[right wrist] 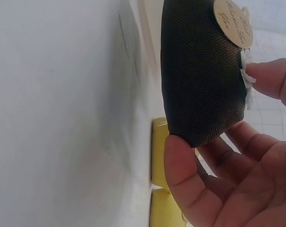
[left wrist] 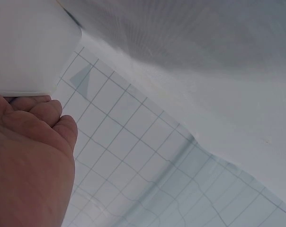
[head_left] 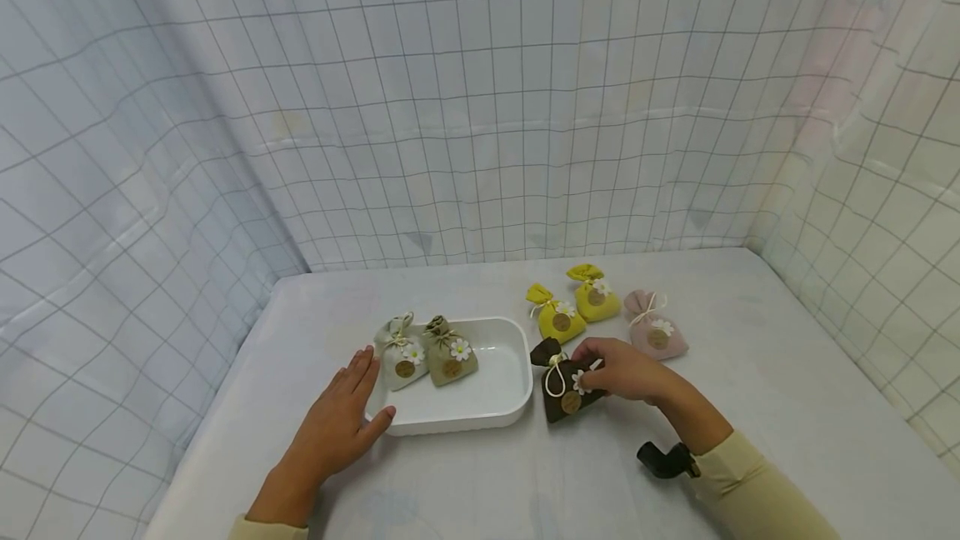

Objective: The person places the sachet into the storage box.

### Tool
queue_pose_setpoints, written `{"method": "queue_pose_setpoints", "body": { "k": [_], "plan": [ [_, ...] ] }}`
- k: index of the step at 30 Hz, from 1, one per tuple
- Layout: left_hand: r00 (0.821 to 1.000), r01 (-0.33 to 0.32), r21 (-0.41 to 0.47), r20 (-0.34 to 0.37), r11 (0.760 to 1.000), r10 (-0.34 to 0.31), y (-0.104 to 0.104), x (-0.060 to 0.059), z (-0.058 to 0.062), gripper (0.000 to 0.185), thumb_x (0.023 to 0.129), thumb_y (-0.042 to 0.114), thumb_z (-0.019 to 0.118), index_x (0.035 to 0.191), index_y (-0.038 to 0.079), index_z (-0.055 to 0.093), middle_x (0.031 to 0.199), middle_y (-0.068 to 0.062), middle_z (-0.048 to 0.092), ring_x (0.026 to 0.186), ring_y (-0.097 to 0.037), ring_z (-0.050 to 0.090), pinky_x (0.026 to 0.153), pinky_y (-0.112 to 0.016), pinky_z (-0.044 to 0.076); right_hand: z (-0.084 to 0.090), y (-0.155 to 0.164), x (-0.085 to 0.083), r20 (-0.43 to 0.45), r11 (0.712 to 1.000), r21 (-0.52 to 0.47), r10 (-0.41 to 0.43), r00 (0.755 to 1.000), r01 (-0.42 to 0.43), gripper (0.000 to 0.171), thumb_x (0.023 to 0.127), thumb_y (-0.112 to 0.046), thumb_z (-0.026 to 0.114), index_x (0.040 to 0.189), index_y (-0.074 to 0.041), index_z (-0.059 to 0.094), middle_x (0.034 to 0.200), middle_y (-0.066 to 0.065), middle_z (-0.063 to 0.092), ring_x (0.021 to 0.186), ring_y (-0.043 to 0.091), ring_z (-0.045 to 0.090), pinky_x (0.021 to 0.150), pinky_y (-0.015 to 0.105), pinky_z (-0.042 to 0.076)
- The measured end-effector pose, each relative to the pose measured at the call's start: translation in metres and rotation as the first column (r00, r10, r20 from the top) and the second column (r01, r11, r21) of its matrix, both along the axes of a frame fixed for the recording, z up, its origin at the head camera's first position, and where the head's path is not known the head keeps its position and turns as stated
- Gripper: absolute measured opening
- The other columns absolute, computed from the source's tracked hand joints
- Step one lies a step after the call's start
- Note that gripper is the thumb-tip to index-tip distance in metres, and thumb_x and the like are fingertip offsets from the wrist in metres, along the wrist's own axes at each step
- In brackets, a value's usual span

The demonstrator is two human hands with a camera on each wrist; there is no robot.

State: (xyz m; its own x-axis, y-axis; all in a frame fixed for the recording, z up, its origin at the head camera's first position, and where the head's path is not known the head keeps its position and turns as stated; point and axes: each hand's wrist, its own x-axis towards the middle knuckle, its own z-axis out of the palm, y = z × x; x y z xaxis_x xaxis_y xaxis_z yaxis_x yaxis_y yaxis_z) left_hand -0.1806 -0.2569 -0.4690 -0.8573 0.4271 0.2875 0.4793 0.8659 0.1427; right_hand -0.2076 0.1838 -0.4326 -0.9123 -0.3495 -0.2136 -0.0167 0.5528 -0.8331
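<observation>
1. My right hand (head_left: 626,369) is closest to me on the right side. Its fingers and thumb are curled around the dark brown sachet (head_left: 566,386) and grip it. This sachet lies on the white table (head_left: 750,440), just beside the right wall of the white tray (head_left: 495,407).
2. In the right wrist view my thumb (right wrist: 192,182) presses the lower edge of the brown sachet (right wrist: 202,80), and one fingertip (right wrist: 271,78) touches the small white flower next to its round label.
3. My left hand (head_left: 341,419) lies flat with nearly straight fingers and holds nothing. It rests against the left corner of the tray; the left wrist view shows my fingers (left wrist: 39,111) right under the tray wall (left wrist: 31,45).
4. Inside the tray lie a pale cream sachet (head_left: 401,357) and a grey-green sachet (head_left: 450,352), side by side and touching.
5. Farther away, behind my right hand, stand two yellow sachets (head_left: 558,315) and a pink sachet (head_left: 656,327).
6. At the back hangs a white curtain with a grid pattern (head_left: 480,107).
</observation>
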Motion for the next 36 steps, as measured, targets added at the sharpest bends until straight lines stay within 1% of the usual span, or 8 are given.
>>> {"method": "queue_pose_setpoints", "body": {
  "k": [6,11,18,24,29,36],
  "plan": [
    [1.0,0.003,-0.001,0.002,1.0,-0.003,0.001,0.0,0.002,0.078,0.095,0.042,0.062,0.149,-0.008,0.037,0.158,-0.021,0.03,0.146,-0.036,0.027,0.113,-0.056,0.029,0.004,0.002,0.001,0.003,1.0,0.01,-0.003,1.0,0.003,0.032,0.084,-0.011,0.072,0.113,-0.005,0.062,0.102,0.007,0.062,0.088,0.02,0.059,0.07,0.035,0.055],
    [1.0,0.007,0.001,-0.003,1.0,-0.007,0.001,-0.001,0.003,0.078,0.095,0.042,0.062,0.148,-0.008,0.037,0.157,-0.021,0.031,0.145,-0.037,0.028,0.112,-0.056,0.029,0.006,0.005,0.001,-0.027,1.0,0.022,-0.009,1.0,0.009,0.031,0.083,-0.01,0.072,0.112,-0.005,0.063,0.104,0.007,0.063,0.087,0.02,0.059,0.069,0.035,0.055],
    [1.0,0.001,0.001,-0.003,1.0,-0.001,0.001,-0.001,0.003,0.077,0.094,0.04,0.064,0.148,-0.009,0.038,0.157,-0.021,0.031,0.145,-0.036,0.028,0.112,-0.056,0.029,0.01,0.008,-0.004,-0.049,1.0,0.01,-0.011,0.999,0.012,0.031,0.084,-0.009,0.071,0.113,-0.005,0.062,0.106,0.008,0.063,0.088,0.021,0.06,0.069,0.035,0.055],
    [1.0,0.006,0.005,-0.005,1.0,-0.006,0.001,-0.001,0.003,0.078,0.094,0.041,0.064,0.148,-0.009,0.038,0.157,-0.021,0.032,0.145,-0.037,0.029,0.112,-0.056,0.03,0.013,0.008,-0.008,-0.062,1.0,0.018,-0.008,0.998,0.009,0.035,0.084,-0.011,0.072,0.117,-0.003,0.062,0.11,0.008,0.063,0.09,0.021,0.062,0.07,0.036,0.057],
    [1.0,0.003,-0.001,-0.005,1.0,-0.003,0.001,-0.001,0.002,0.077,0.094,0.041,0.063,0.148,-0.009,0.038,0.157,-0.021,0.032,0.145,-0.037,0.028,0.112,-0.056,0.03,0.019,0.007,-0.012,-0.059,1.0,0.003,-0.019,0.998,0.019,0.039,0.085,-0.012,0.071,0.121,0.0,0.061,0.114,0.01,0.063,0.094,0.022,0.064,0.072,0.037,0.058],
    [1.0,-0.002,-0.004,0.002,1.0,0.002,0.001,0.0,0.001,0.077,0.094,0.041,0.063,0.148,-0.009,0.039,0.157,-0.021,0.032,0.145,-0.037,0.028,0.112,-0.056,0.03,0.025,0.003,-0.015,-0.043,0.999,-0.026,-0.037,0.998,0.036,0.041,0.086,-0.013,0.071,0.122,-0.001,0.059,0.117,0.011,0.062,0.096,0.023,0.063,0.072,0.037,0.057]
  ]
}}
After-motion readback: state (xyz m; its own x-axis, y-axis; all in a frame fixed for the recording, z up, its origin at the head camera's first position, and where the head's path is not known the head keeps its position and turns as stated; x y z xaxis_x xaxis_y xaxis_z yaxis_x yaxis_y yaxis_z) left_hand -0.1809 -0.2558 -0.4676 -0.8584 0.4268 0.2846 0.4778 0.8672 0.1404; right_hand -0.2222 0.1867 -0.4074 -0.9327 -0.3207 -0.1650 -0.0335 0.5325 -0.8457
